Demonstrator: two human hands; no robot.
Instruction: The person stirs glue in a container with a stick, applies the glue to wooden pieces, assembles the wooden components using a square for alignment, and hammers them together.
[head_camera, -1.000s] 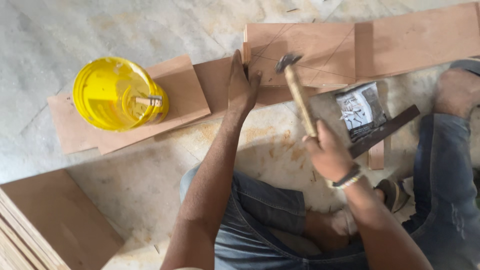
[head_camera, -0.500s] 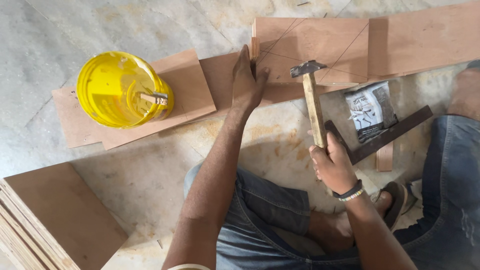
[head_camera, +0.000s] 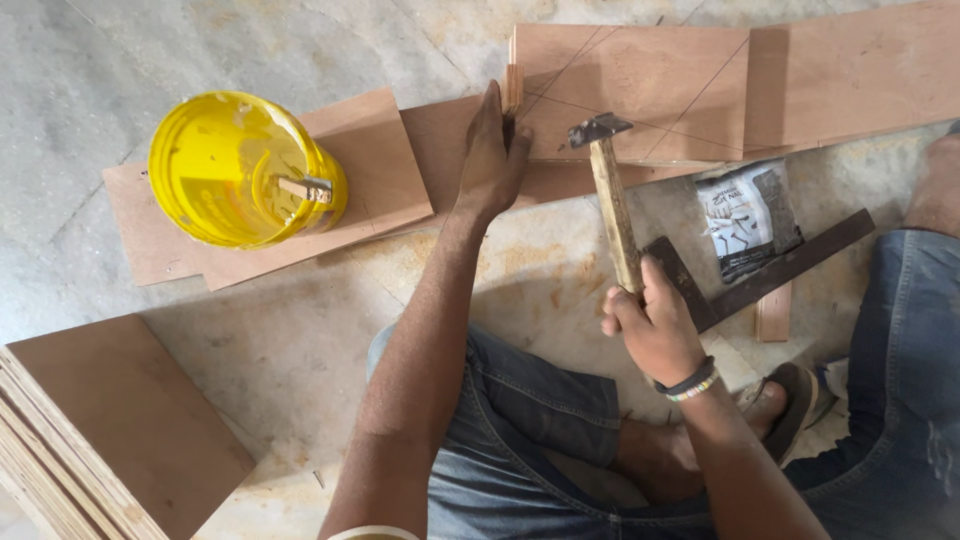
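My left hand (head_camera: 492, 150) rests flat against the left edge of a plywood board (head_camera: 640, 90) marked with pencil lines, its fingers by a small wood strip (head_camera: 513, 88) standing at that edge. My right hand (head_camera: 655, 325) grips the wooden handle of a hammer (head_camera: 612, 200). The hammer's metal head (head_camera: 598, 129) hovers over the board's lower part, right of my left hand. The fingertips hide whatever sits between them and the strip.
A yellow bucket (head_camera: 235, 168) with a stick inside stands on plywood pieces (head_camera: 380, 170) at the left. A dark metal square (head_camera: 770, 270) and a printed packet (head_camera: 745, 220) lie right of the hammer. Stacked boards (head_camera: 100, 430) sit at the lower left. My jeans-clad legs fill the bottom.
The hammer swung down from a raised tilt and its head now sits lower over the board. My left hand kept its place at the board's edge.
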